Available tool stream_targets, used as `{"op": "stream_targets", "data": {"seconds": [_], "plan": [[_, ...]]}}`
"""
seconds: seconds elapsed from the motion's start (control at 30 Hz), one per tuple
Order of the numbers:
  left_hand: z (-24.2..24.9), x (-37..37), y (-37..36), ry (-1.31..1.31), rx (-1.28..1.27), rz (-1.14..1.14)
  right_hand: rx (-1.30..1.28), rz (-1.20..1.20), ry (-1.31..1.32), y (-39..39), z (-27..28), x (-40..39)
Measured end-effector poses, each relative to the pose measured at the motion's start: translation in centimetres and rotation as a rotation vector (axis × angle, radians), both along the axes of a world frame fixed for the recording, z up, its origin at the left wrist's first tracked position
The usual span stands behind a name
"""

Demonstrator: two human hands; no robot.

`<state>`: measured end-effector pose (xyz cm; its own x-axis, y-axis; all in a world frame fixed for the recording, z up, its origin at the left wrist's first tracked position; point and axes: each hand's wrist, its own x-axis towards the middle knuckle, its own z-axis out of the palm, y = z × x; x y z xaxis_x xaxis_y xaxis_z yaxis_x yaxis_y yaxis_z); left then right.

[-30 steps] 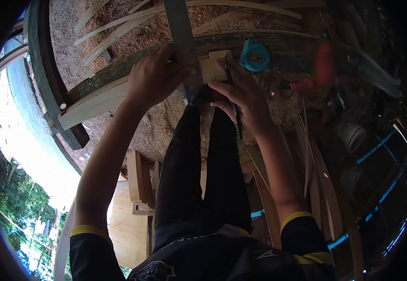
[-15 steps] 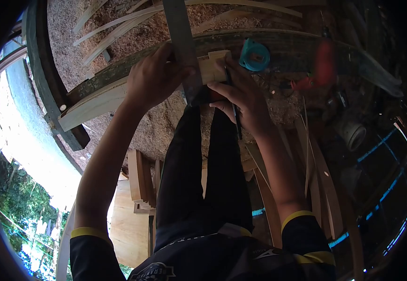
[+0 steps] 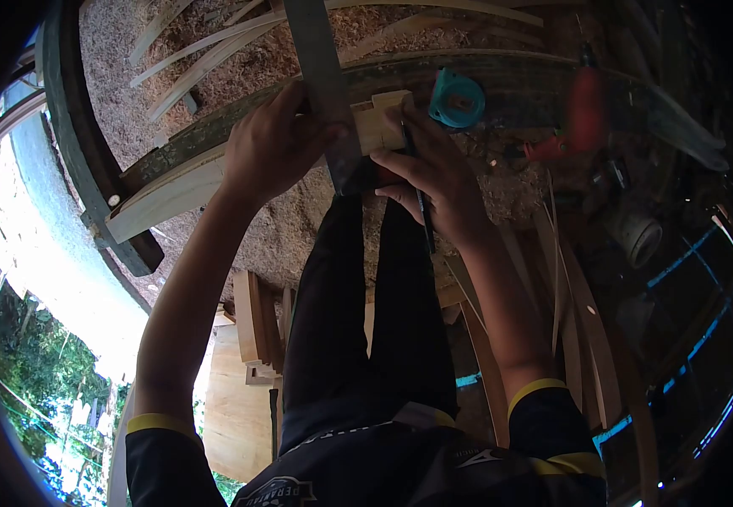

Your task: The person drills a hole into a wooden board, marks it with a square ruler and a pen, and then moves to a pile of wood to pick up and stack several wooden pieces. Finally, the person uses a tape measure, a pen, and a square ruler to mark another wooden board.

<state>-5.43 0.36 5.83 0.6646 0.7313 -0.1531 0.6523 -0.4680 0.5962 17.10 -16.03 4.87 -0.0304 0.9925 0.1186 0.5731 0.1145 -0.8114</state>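
A wide flat metal square (image 3: 320, 63) lies across a pale curved wooden piece (image 3: 172, 184), its blade running away from me. My left hand (image 3: 274, 144) is closed at the blade's left edge, thumb on the metal and fingers over the wood. A dark pencil (image 3: 423, 207) rests in my right hand (image 3: 438, 173), whose fingers bend round the notched pale end (image 3: 381, 127) of the wood. Something dark and reddish at the blade's near end is partly hidden by my right fingers. The pencil's tip is hard to make out.
A teal tape measure (image 3: 457, 99) sits on the dark beam (image 3: 518, 80) beyond my right hand. A red power drill (image 3: 584, 110) lies farther right. Thin curved wooden strips (image 3: 206, 76) lie on shavings at the back. Cut wood blocks (image 3: 252, 317) stand near my legs.
The view has shifted very slightly. Both hands, the metal square and the pencil stay almost where they were.
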Motion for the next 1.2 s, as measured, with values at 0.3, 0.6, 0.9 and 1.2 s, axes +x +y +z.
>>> {"op": "stream_targets", "data": {"seconds": [0.3,0.6,0.9,1.2], "plan": [[0.1,0.0,0.0,-0.010,0.009,-0.001,-0.014,0.001,-0.004,0.2,0.3,0.0],[-0.1,-0.2,-0.1,-0.024,0.019,-0.006,-0.006,-0.007,0.004,0.0,-0.1,0.0],[0.2,0.0,0.1,-0.041,-0.045,0.006,-0.019,-0.003,0.005,-0.1,0.0,0.0],[0.9,0.0,0.2,0.082,-0.139,0.019,0.036,-0.077,0.169,-0.1,-1.0,0.1]]}}
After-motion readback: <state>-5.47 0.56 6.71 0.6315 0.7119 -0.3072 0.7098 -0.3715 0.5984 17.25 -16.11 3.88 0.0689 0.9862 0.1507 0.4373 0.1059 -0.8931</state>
